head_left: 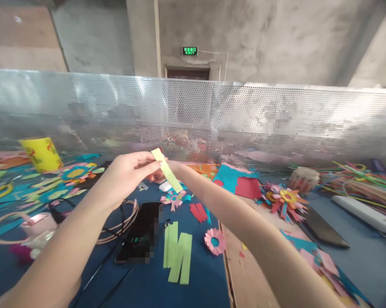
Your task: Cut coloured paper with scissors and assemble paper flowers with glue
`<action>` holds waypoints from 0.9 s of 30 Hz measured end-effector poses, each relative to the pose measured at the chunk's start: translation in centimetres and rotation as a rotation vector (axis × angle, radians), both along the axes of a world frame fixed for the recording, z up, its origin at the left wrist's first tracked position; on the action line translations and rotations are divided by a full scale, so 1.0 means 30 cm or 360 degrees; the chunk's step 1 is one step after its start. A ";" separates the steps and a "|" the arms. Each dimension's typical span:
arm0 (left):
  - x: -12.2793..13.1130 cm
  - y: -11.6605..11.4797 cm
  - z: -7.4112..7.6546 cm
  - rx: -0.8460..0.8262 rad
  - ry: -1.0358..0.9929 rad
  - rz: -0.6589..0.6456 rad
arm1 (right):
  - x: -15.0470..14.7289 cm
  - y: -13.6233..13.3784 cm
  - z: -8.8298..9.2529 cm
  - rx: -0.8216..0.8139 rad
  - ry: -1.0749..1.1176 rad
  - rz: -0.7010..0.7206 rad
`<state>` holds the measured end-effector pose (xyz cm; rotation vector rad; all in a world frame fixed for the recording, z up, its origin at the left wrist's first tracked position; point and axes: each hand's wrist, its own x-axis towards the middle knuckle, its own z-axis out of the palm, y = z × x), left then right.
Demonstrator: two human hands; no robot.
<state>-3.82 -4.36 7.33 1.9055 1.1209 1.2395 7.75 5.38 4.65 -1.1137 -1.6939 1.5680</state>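
Observation:
My left hand (130, 173) is raised over the middle of the table, its thumb and fingers pinching the upper part of a pale yellow-green paper strip (170, 173). The strip slants down to the right, across my right hand (174, 169). That hand is behind the strip and close to the left fingers; its own fingers are mostly hidden, so what they grip does not show. Below lie a small pink and blue paper flower (174, 199), several green paper strips (177, 253), red paper pieces (198, 212) and a pink paper ring (215, 241).
A black phone (140, 231) and cables lie near the left forearm. Left stands a yellow cup (41, 154) among paper scraps. On the right are layered paper flowers (284, 199), a dark phone (323, 226) and a white power strip (366, 214). A perforated metal screen (193, 111) bounds the back.

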 end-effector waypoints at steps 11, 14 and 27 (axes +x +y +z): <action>0.371 -0.027 -0.241 0.0835 0.0778 -0.0501 | 0.626 -0.459 -0.087 -0.0145 -0.0032 -0.0548; 0.412 -0.030 -0.310 0.1003 0.0839 -0.0562 | 0.673 -0.517 -0.137 -0.0256 0.0028 -0.0467; 0.417 -0.009 -0.334 0.0292 0.0590 -0.0598 | 0.664 -0.545 -0.185 -0.0408 0.0495 -0.0262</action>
